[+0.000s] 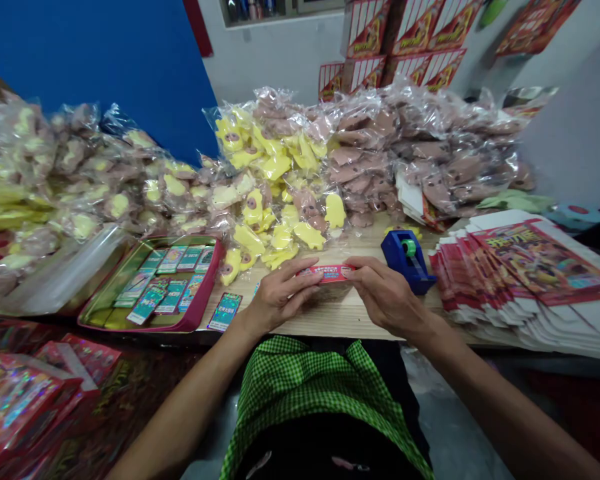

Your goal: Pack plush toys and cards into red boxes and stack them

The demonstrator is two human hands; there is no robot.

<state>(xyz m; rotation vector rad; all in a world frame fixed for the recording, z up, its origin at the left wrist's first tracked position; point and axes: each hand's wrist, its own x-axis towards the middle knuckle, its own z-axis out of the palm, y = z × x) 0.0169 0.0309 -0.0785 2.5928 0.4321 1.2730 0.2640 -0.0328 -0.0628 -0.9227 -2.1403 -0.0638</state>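
i watch the left hand (283, 297) and the right hand (390, 298) pinching a small red printed strip (327, 273) with their fingertips, one hand at each end. the strip is just above the wooden table (325, 321), near a blue tape dispenser (407, 260).

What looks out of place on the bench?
One teal printed card lies loose just outside the red-rimmed tray, by its front corner. The other cards all sit inside the tray, so this one stands out as separated from the group.
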